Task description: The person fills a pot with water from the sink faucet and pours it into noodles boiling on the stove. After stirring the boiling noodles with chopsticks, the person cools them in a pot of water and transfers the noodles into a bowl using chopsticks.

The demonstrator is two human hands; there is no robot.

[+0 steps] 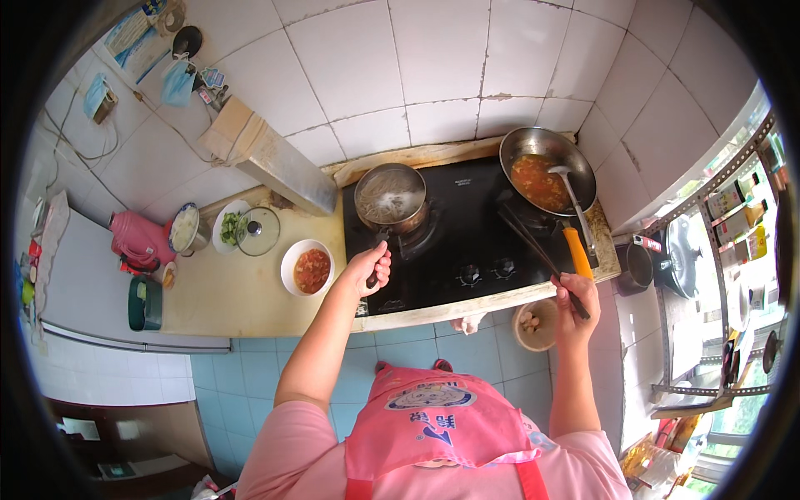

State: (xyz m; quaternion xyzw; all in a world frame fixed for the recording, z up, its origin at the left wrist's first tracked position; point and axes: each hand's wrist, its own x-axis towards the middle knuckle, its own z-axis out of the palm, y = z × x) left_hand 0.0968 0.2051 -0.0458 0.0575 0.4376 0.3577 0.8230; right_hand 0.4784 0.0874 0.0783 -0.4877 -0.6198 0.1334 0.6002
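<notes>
My left hand (369, 270) is closed around the dark handle of a metal saucepan (395, 226). The saucepan stands on the left burner of a black glass gas hob (459, 219). Inside it, pale noodles (389, 190) lie in cloudy water. A pair of long dark chopsticks (534, 242) is held in my right hand (576, 301), near the hob's front right edge. Their tips point up and left, over the hob and apart from the saucepan. On the right burner is a wok (581, 159) with an orange handle (577, 253), containing red tomato-like soup and a metal spatula (574, 190).
Left of the hob are a white bowl (288, 270) of tomato mixture, a glass lid (267, 240) resting against a plate (218, 242) of chopped greens, and a pink kettle (134, 232). A metal duct (294, 172) rises behind. A bin (539, 342) stands below; a rack (719, 275) fills the right.
</notes>
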